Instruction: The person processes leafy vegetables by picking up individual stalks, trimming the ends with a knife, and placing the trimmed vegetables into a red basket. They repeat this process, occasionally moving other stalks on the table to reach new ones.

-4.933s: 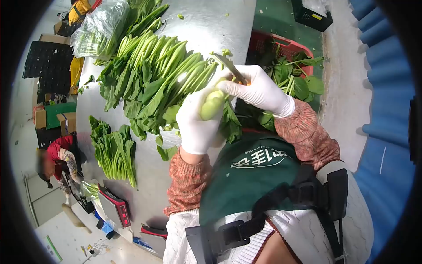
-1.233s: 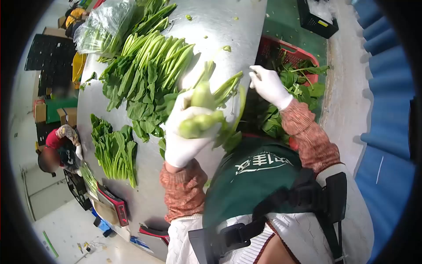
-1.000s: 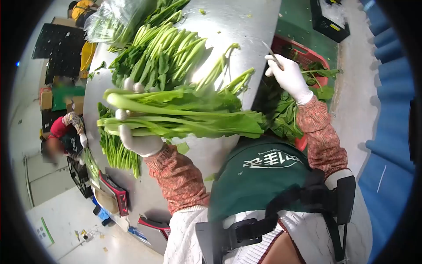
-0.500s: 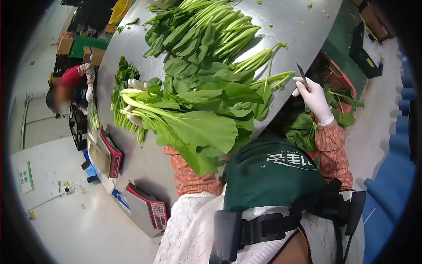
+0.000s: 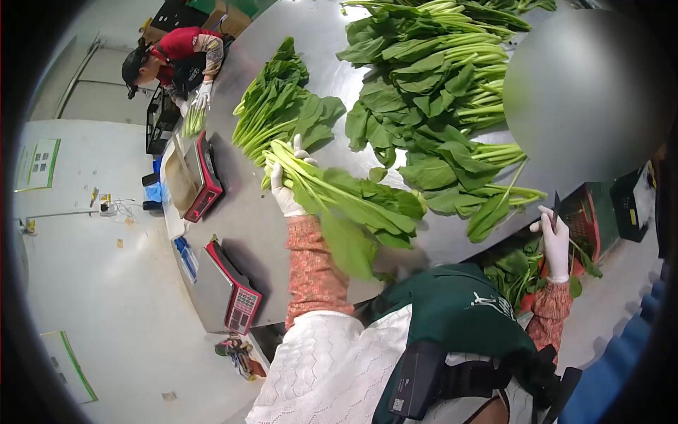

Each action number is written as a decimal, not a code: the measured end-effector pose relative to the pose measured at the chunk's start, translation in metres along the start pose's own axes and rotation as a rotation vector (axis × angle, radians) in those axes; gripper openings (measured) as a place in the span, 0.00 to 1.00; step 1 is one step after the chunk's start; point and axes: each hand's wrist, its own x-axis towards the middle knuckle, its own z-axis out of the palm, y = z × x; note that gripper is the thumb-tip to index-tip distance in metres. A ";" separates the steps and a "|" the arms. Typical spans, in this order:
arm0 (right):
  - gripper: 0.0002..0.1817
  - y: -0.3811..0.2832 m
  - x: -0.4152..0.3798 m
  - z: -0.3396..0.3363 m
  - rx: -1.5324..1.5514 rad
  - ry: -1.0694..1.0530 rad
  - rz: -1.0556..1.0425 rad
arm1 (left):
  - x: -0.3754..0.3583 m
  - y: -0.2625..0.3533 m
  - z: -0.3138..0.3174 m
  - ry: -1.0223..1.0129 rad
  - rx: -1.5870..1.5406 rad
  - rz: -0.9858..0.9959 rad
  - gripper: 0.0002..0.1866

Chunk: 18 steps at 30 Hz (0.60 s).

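My left hand (image 5: 286, 185), in a white glove, is wrapped round the stalks of a bunch of leafy greens (image 5: 360, 205) whose leaves hang to the right. Just beyond it, a smaller pile of greens (image 5: 282, 106) lies on the metal table (image 5: 332, 78). My right hand (image 5: 554, 237), also gloved, grips a small dark knife (image 5: 556, 205) pointing up, beside the table's right edge. Between the hands and farther back lies a large pile of greens (image 5: 438, 92), stalks to the right.
Two red-framed scales (image 5: 205, 180) stand at the left edge. A co-worker in red (image 5: 183, 46) handles greens at the far left. A red crate (image 5: 586, 219) and loose leaves (image 5: 515, 272) are at the right. A blurred round patch covers the upper right.
The view has swung left. My left hand has turned the held bunch, which now sits lower beside the smaller pile. The knife stays in my right hand, near the table's right edge.
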 end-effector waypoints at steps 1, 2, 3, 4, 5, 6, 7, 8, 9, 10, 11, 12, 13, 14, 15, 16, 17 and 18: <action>0.17 0.009 0.005 0.001 0.034 0.005 -0.044 | 0.003 0.014 -0.008 0.098 0.052 0.062 0.40; 0.17 0.007 0.007 0.002 0.027 0.005 -0.036 | 0.007 0.031 -0.020 0.197 0.102 0.121 0.39; 0.17 0.005 0.009 0.003 0.020 0.007 -0.026 | 0.015 0.059 -0.042 0.281 0.285 0.195 0.33; 0.17 0.003 0.011 0.003 0.012 0.011 -0.013 | 0.024 0.077 -0.049 0.472 0.474 0.355 0.29; 0.17 -0.005 0.012 0.003 -0.014 0.003 0.024 | 0.035 0.097 -0.052 0.528 0.597 0.442 0.26; 0.17 -0.007 0.014 0.005 -0.012 0.000 0.011 | 0.048 0.128 -0.060 0.642 0.471 0.405 0.23; 0.17 -0.008 0.016 0.006 -0.010 -0.003 -0.002 | 0.066 0.172 -0.084 0.710 0.401 0.437 0.22; 0.17 -0.009 0.018 0.008 -0.007 -0.008 -0.013 | 0.073 0.172 -0.067 0.708 0.423 0.473 0.26; 0.17 -0.011 0.020 0.011 -0.027 -0.010 -0.040 | 0.080 0.170 -0.049 0.706 0.446 0.510 0.31; 0.16 -0.014 0.022 0.014 -0.046 -0.013 -0.065 | 0.081 0.167 -0.044 0.773 1.134 0.466 0.40; 0.16 -0.017 0.025 0.017 -0.063 -0.013 -0.088 | 0.082 0.164 -0.039 0.923 1.807 0.450 0.51; 0.16 -0.020 0.027 0.020 -0.081 -0.005 -0.109 | 0.082 0.160 -0.031 0.852 1.787 0.332 0.51; 0.15 -0.021 0.031 0.028 -0.064 0.016 -0.175 | 0.083 0.156 -0.022 0.783 1.764 0.214 0.51; 0.15 -0.022 0.033 0.036 -0.053 0.052 -0.231 | 0.088 0.145 -0.026 0.771 1.592 0.219 0.46; 0.16 -0.027 0.034 0.041 -0.106 0.043 -0.263 | 0.095 0.129 -0.026 0.782 1.124 0.237 0.42; 0.19 -0.051 0.028 0.047 -0.177 -0.019 -0.274 | 0.094 0.107 -0.024 0.793 0.842 0.230 0.38; 0.20 -0.047 0.031 0.059 -0.192 -0.016 -0.412 | 0.087 0.080 -0.019 0.780 0.759 0.205 0.35; 0.22 -0.052 0.033 0.067 -0.316 -0.105 -0.388 | 0.077 0.046 -0.013 0.749 0.801 0.202 0.32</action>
